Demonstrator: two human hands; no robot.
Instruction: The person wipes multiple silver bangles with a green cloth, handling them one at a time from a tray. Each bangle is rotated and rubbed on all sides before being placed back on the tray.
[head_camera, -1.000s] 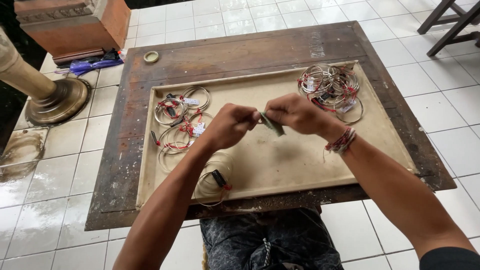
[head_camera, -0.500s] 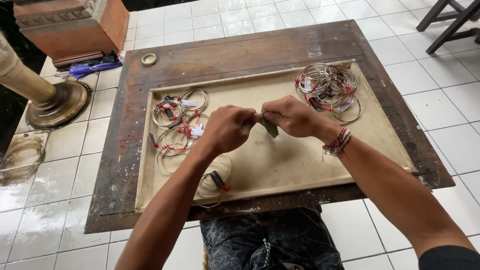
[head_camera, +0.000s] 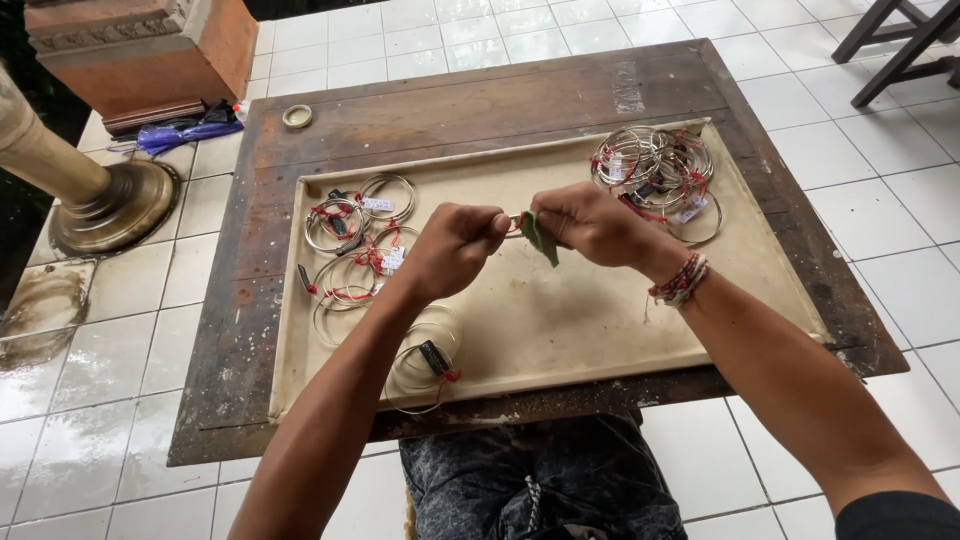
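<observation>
Over the tray's middle, we pinch a bangle and a green cloth between both hands.

Our left hand (head_camera: 455, 245) has its grip clenched on the thin bangle (head_camera: 514, 222), while our right hand (head_camera: 590, 222) grasps the cloth (head_camera: 537, 238) against it, just above the beige tray (head_camera: 560, 320) on the wooden tabletop (head_camera: 450, 110). Tagged bangles lie in a pile (head_camera: 655, 165) near the right hand, and more bangles (head_camera: 350, 250) lie spread beside the left arm.
</observation>
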